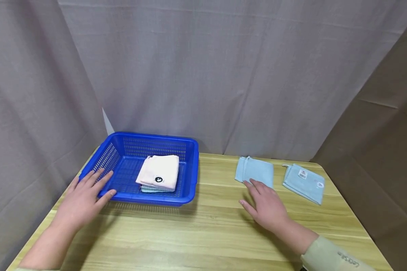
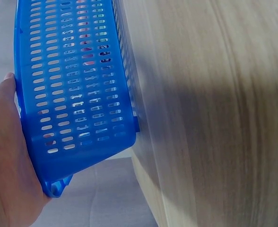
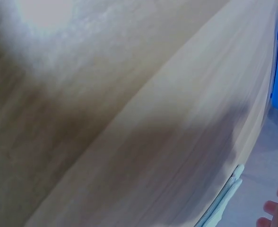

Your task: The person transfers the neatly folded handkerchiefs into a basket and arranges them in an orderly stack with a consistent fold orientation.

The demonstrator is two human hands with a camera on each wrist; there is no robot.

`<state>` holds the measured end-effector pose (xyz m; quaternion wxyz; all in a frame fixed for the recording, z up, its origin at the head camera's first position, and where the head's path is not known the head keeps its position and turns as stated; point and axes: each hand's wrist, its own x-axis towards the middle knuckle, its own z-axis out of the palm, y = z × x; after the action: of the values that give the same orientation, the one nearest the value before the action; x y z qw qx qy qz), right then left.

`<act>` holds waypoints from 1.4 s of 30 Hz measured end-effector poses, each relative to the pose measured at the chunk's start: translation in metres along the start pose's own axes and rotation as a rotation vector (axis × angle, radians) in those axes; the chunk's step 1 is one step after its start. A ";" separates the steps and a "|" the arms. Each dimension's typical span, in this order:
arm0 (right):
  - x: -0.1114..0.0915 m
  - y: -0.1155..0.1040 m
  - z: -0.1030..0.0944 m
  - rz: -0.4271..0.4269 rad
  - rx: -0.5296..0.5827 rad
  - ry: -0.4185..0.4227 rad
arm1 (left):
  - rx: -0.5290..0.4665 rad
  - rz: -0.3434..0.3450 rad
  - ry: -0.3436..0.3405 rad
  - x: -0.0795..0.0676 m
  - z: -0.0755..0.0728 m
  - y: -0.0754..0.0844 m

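A blue plastic basket (image 1: pixel 193 169) stands on the left of the table, and its slotted side fills much of the left wrist view. My left hand (image 1: pixel 83 201) rests on its front left corner, fingers spread and straight over the rim. Inside lies a stack of folded cloths, a white towel (image 1: pixel 159 171) with a round black mark on top and light blue edges below. My right hand (image 1: pixel 264 205) hovers with extended fingers at the near edge of a folded light blue towel (image 1: pixel 256 171); whether it touches cannot be told. Farther right lies another folded light blue towel (image 1: pixel 305 182) with a white label.
The wooden table (image 1: pixel 210 233) backs onto a grey curtain (image 1: pixel 203 75). A brown fabric wall (image 1: pixel 380 150) closes off the right side. Bare wood lies between the basket and the blue towels.
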<state>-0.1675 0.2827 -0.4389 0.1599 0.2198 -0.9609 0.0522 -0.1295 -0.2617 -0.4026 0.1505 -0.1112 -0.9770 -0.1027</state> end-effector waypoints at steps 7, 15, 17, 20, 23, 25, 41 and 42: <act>0.001 0.008 0.001 0.063 0.020 -0.041 | 0.011 0.001 0.000 0.000 0.000 0.001; 0.006 0.019 0.001 0.106 0.027 -0.041 | 0.012 -0.002 -0.002 0.000 0.000 0.001; 0.007 0.021 0.002 0.122 0.034 -0.042 | 0.011 -0.002 -0.003 0.000 0.000 0.001; 0.009 0.025 0.003 0.143 0.049 -0.039 | 0.011 -0.002 -0.003 0.000 0.000 0.001; 0.011 0.029 0.004 0.163 0.071 -0.028 | 0.011 -0.002 -0.001 0.000 0.000 0.000; 0.013 0.032 0.004 0.179 0.085 -0.023 | 0.013 -0.002 -0.001 0.000 0.000 0.000; 0.025 0.051 0.004 0.294 0.106 -0.072 | 0.005 -0.005 -0.009 0.000 -0.001 0.001; 0.026 0.053 0.005 0.300 0.106 -0.073 | 0.005 -0.005 -0.009 0.000 -0.001 0.001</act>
<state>-0.2138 0.3187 -0.4364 0.1033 0.0835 -0.9841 0.1182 -0.1293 -0.2607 -0.4012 0.1461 -0.1091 -0.9781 -0.1002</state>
